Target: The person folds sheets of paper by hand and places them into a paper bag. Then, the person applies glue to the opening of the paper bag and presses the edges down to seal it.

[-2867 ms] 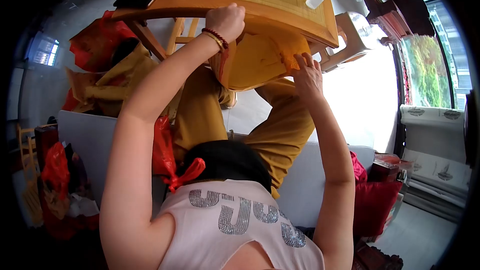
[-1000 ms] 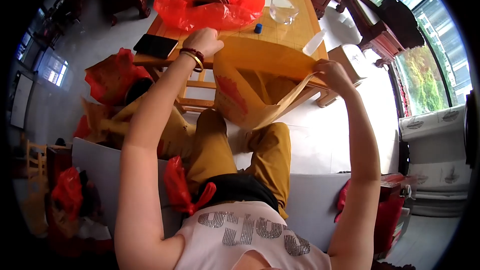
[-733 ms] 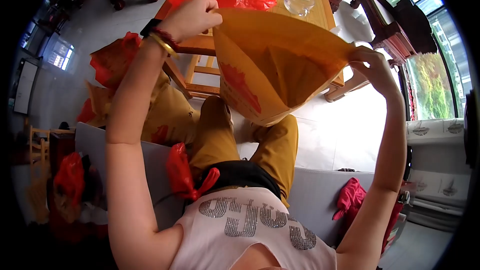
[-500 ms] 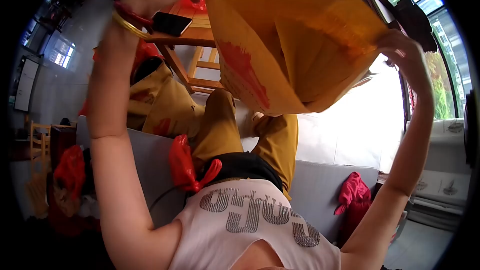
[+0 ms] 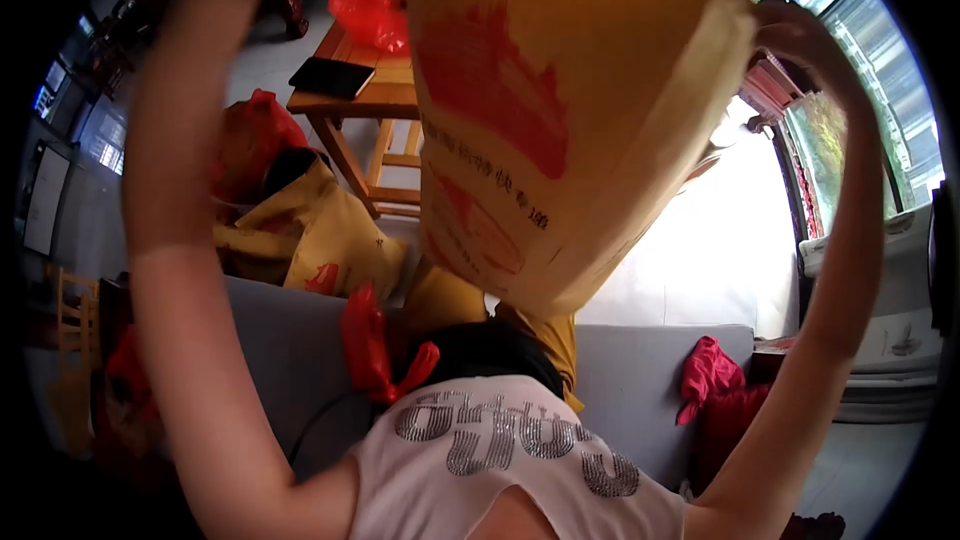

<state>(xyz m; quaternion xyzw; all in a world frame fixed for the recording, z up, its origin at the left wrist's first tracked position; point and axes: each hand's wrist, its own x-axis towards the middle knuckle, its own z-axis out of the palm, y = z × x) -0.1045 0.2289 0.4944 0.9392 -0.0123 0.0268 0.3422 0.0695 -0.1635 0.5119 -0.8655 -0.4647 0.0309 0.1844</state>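
Nearest, a seated person is wearing a white sleeveless shirt point(image 5: 500, 395) with glittering silver lettering and mustard trousers point(image 5: 450, 300). By the left hip, a knotted red plastic bag point(image 5: 365, 345) is lying against a grey seat point(image 5: 650, 380); toward the right end of the seat, a crumpled pink cloth point(image 5: 708, 378) is resting.

Both arms are stretching up and forward. A large yellow-brown paper sack point(image 5: 560, 120), printed with red patches and dark characters, is hanging ahead of the torso, its lower end covering part of the legs. The right hand point(image 5: 795, 40) is gripping its upper right corner, fingers closed around the paper. The left forearm point(image 5: 200, 70) is blurring and running past the top edge, so the left hand is out of view and its fingers cannot be told.

Beyond, on the left, a second paper sack point(image 5: 335, 230) is slumping on the floor. Farther off, a wooden table point(image 5: 395, 70) is bearing a flat black object point(image 5: 335, 77) and a puffed-up red bag point(image 5: 368, 0). Far right, daylight is coming through a tall window point(image 5: 905, 90).
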